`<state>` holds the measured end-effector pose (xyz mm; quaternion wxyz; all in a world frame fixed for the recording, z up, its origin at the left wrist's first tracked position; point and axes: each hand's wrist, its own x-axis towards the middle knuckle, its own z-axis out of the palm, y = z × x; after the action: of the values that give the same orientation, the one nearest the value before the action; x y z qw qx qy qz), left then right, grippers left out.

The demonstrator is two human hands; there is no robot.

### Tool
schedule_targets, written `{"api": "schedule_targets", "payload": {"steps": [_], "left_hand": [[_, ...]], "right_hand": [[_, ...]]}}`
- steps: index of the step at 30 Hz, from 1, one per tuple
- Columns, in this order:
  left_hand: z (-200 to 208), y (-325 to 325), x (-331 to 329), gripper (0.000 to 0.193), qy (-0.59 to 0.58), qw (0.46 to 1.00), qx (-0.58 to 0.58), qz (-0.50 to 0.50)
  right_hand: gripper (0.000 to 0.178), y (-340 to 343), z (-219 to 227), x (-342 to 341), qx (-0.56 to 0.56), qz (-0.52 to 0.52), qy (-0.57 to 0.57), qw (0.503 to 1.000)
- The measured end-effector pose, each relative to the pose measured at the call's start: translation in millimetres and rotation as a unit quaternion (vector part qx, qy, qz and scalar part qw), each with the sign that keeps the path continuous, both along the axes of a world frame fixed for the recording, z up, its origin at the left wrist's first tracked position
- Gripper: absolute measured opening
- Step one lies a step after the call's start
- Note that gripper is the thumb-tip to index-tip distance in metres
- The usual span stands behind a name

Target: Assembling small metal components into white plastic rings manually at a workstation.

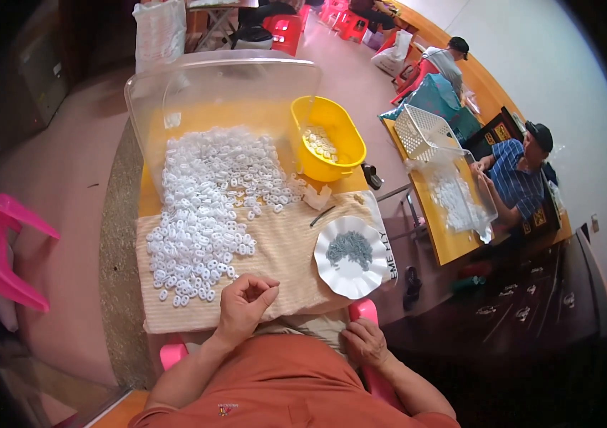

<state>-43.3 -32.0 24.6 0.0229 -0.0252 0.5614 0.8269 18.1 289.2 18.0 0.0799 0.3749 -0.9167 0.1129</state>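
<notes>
My left hand hovers over the near edge of the striped cloth, thumb and forefinger pinched; whatever is between them is too small to make out. Beside it spreads a big heap of small white oval plastic pieces with holes. My right hand lies beside my thigh on the arm of a pink plastic chair, fingers stretched and holding nothing. A white scalloped plate with a pile of tiny grey bits sits on the cloth ahead of that hand.
A clear plastic bin stands behind the heap. The yellow tub at the far right holds more white pieces. A thin dark stick lies near the plate. A pink stool stands left. Another person sits at a table on the right.
</notes>
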Motion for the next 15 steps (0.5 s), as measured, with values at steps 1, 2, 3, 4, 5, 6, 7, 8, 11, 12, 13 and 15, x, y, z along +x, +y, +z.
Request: {"api": "schedule_targets", "payload": {"steps": [1, 2, 3, 4, 5, 6, 7, 8, 11, 12, 13, 15], "left_hand": [[-1.6, 1.4, 1.1, 0.008, -0.006, 1.000, 0.000, 0.002], [-2.7, 2.8, 1.4, 0.009, -0.012, 1.000, 0.001, 0.004], [-4.6, 3.4, 1.6, 0.009, -0.005, 1.000, -0.004, 0.002], [-7.0, 3.5, 1.7, 0.009, 0.007, 1.000, -0.011, 0.006], [-9.1, 4.7, 2.8, 0.009, 0.018, 1.000, -0.019, 0.011], [-9.1, 5.6, 4.0, 0.009, 0.023, 0.999, -0.023, 0.009], [-8.4, 6.5, 4.8, 0.008, 0.036, 0.999, -0.032, 0.014], [-7.6, 6.4, 3.9, 0.008, 0.049, 0.998, -0.041, 0.019], [-9.7, 4.8, 2.1, 0.009, 0.057, 0.997, -0.038, 0.023], [-10.2, 5.1, 1.6, 0.009, 0.058, 0.997, -0.038, 0.021], [-9.6, 4.6, 1.9, 0.009, 0.065, 0.997, -0.042, 0.023], [-10.2, 3.5, 4.4, 0.010, 0.074, 0.995, -0.060, 0.027]], "right_hand": [[0.024, -2.9, 0.8, 1.4, -0.007, -0.006, 0.009, 1.000], [0.024, -4.8, 3.1, 2.4, -0.013, -0.011, 0.018, 1.000], [0.025, -2.7, 2.7, 3.4, -0.015, -0.005, 0.024, 1.000], [0.025, 0.5, -0.9, 2.7, -0.019, -0.007, 0.030, 0.999], [0.023, 4.7, -7.2, 1.4, -0.033, -0.014, 0.032, 0.999], [0.023, -0.9, -0.5, -2.6, -0.048, -0.020, 0.032, 0.998], [0.024, -9.5, 8.1, -8.7, -0.114, -0.022, 0.061, 0.991], [0.024, -18.3, 26.6, -16.5, -0.118, -0.024, 0.066, 0.991], [0.021, -41.3, 100.4, -31.9, -0.202, -0.015, 0.146, 0.968], [0.020, -46.4, 133.1, -32.3, -0.202, 0.003, 0.180, 0.963], [0.017, -46.9, 162.5, -26.1, -0.171, -0.019, 0.227, 0.959], [0.006, -49.9, 218.3, -17.0, -0.172, -0.008, 0.335, 0.926]]}}
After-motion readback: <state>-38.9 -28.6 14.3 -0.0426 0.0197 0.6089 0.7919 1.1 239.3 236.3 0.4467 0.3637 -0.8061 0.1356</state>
